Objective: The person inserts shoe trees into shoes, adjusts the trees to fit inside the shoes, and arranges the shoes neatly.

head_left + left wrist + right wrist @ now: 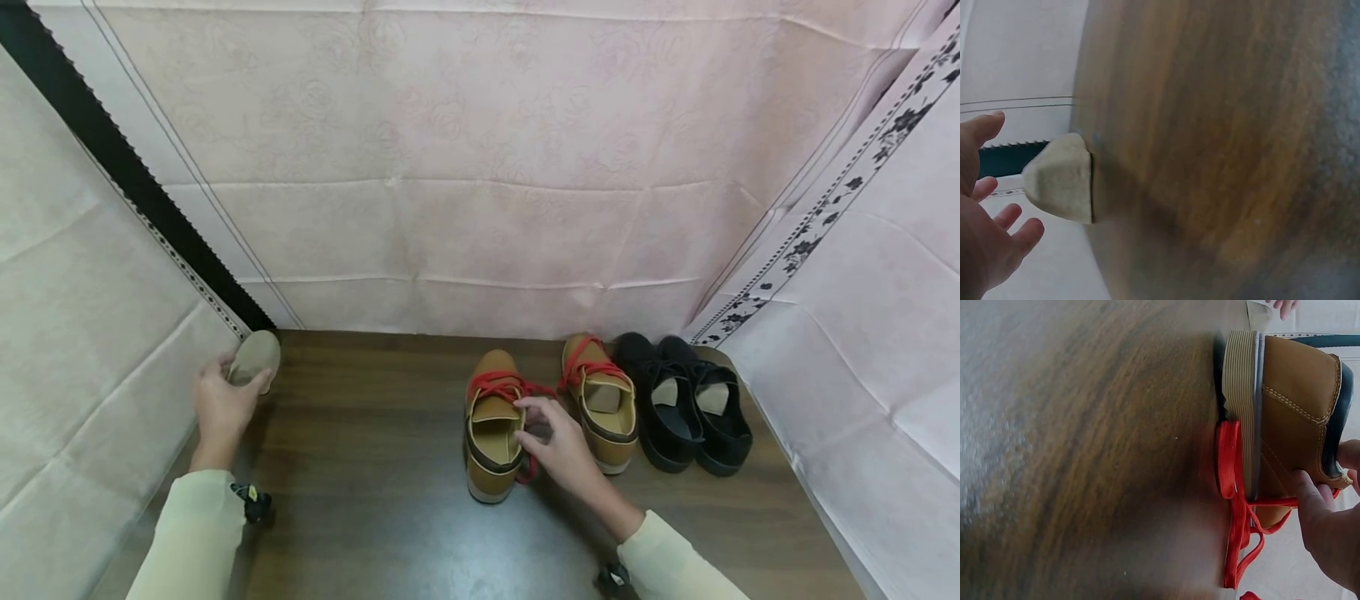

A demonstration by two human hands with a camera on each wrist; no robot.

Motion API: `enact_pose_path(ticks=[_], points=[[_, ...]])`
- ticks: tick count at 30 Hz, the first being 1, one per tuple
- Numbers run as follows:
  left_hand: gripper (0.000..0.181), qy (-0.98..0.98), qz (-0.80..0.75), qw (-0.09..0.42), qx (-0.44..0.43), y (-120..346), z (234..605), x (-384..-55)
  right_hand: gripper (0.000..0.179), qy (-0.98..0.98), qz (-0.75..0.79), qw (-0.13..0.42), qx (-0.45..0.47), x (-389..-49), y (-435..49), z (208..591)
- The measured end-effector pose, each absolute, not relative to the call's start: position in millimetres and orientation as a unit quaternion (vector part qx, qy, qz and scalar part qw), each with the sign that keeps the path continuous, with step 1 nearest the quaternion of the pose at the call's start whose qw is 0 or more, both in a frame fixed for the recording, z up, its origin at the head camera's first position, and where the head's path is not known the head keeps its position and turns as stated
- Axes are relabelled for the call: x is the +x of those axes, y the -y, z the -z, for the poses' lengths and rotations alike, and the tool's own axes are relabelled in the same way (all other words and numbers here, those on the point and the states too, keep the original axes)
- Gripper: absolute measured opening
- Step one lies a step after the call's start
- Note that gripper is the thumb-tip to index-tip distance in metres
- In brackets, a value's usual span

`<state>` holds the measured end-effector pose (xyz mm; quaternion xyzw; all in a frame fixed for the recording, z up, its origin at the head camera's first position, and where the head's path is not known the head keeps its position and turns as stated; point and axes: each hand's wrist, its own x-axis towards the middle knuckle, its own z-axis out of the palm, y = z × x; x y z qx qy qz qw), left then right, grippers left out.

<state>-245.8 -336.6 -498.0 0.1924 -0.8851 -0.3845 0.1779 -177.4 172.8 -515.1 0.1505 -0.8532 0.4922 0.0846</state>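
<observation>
A tan lace-up shoe (493, 427) with red laces stands on the wooden surface, its toe pointing away. My right hand (553, 442) pinches its collar edge on the right side; in the right wrist view the thumb and fingers (1310, 494) lie against the upper there. Its loose red lace (1229, 462) hangs down beside the sole. At the far left, a beige rounded piece (257, 361), like a shoe insert, stands at the surface's edge. My left hand (223, 407) is beside it, fingers spread and apart from it in the left wrist view.
A matching tan shoe (600, 408) stands to the right, followed by a pair of black lace-up shoes (663, 417). White patterned cloth (465, 150) walls the back and both sides of the wooden surface (360, 517).
</observation>
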Motion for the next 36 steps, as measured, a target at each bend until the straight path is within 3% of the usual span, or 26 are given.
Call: enact_pose_path(ticks=[9, 27, 36], points=[[0.062, 0.891, 0.376, 0.17, 0.191, 342, 517, -257, 0.049, 0.851, -0.493, 0.093, 0.154, -178, -176, 514], [0.041, 0.882, 0.38, 0.159, 0.229, 346, 527, -261, 0.048, 0.85, -0.499, 0.081, 0.151, -177, -173, 517], [0.038, 0.882, 0.377, 0.152, 0.239, 345, 528, -262, 0.049, 0.846, -0.505, 0.079, 0.15, -178, -173, 519]])
